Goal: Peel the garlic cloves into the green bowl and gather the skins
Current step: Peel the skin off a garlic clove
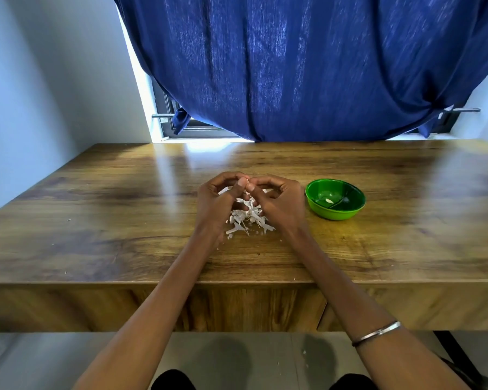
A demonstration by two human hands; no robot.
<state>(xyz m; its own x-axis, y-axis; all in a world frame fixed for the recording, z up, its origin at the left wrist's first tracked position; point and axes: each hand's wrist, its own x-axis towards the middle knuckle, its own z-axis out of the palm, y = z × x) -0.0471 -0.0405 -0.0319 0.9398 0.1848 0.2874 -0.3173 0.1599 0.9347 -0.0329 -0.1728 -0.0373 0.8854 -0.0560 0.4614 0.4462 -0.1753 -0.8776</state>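
My left hand [217,198] and my right hand [279,201] meet fingertip to fingertip above the middle of the wooden table [124,220]. Together they pinch a small garlic clove [245,182], which their fingers mostly hide. Under and between the hands lies a heap of white garlic skins [248,219]. The green bowl [335,199] stands on the table just right of my right hand. One white peeled clove [328,200] lies inside it.
A blue curtain [307,66] hangs over the window behind the table's far edge. Tiny skin crumbs dot the tabletop at the left and near the front edge. A thin metal bangle [376,333] sits on my right wrist.
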